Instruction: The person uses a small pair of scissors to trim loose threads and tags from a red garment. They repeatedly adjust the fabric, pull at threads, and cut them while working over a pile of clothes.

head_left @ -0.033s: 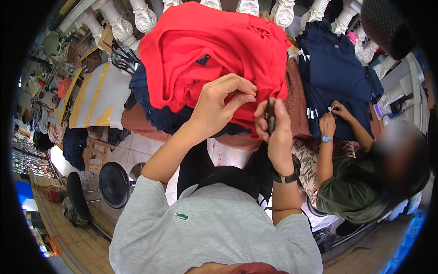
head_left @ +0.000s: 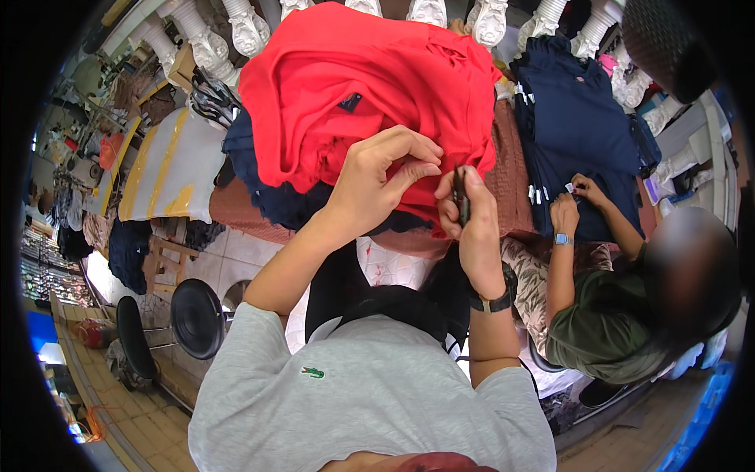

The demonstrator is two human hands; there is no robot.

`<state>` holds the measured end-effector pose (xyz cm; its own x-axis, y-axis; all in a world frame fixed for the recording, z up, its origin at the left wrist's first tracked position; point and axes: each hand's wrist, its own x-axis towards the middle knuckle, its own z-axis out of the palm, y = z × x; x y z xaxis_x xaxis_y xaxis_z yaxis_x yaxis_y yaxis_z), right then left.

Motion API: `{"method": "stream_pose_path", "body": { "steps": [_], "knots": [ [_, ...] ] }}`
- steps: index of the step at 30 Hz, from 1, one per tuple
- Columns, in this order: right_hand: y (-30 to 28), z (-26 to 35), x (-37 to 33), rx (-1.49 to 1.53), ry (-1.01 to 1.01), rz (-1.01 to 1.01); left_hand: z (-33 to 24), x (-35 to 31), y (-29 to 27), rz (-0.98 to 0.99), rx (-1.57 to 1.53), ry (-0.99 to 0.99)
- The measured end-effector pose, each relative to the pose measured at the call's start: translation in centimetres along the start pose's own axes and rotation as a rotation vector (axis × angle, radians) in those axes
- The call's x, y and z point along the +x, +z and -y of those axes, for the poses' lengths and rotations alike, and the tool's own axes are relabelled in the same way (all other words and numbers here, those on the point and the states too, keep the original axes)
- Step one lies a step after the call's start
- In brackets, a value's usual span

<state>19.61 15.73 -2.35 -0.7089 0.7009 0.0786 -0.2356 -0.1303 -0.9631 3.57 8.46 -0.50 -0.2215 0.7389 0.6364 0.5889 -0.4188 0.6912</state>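
One red garment [head_left: 377, 79] lies heaped before the person, resting on dark blue cloth [head_left: 271, 185], with a dark label [head_left: 350, 102] showing among its folds. The left hand [head_left: 381, 173] is at the garment's near right part, thumb and forefinger brought close together against it; whether they pinch fabric between them, I cannot tell. Just beside it, the right hand [head_left: 476, 211] is wrapped around a small dark tool [head_left: 462, 195], held roughly upright by the garment's edge. Brown cloth [head_left: 515, 177] spreads beneath the heap. To the right, a co-worker [head_left: 613, 322] has both hands [head_left: 564, 212] at a stack of navy garments [head_left: 578, 118] with white tags [head_left: 537, 194]. White balusters [head_left: 429, 11] line the far side. To the left are a yellow-taped package [head_left: 169, 165] and a black stool [head_left: 197, 318].
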Motion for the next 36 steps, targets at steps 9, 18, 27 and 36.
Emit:
{"method": "stream_pose_path", "body": {
  "steps": [9,18,27,36],
  "knots": [
    [0.5,0.7,1.2,-0.063,0.074,0.012,-0.1,-0.2,-0.4,0.06,-0.025,0.018],
    [-1.8,2.9,-0.4,-0.317,-0.304,-0.166,-5.0,-2.7,-4.1,0.361,0.328,-0.054],
    [-1.8,1.2,5.0,-0.494,-0.562,-0.114,-0.8,0.7,-0.2,-0.061,0.314,0.107],
    [-2.4,1.8,6.8,-0.009,-0.289,-0.141,1.0,4.0,-0.2,-0.24,0.486,0.36]
  ]
}}
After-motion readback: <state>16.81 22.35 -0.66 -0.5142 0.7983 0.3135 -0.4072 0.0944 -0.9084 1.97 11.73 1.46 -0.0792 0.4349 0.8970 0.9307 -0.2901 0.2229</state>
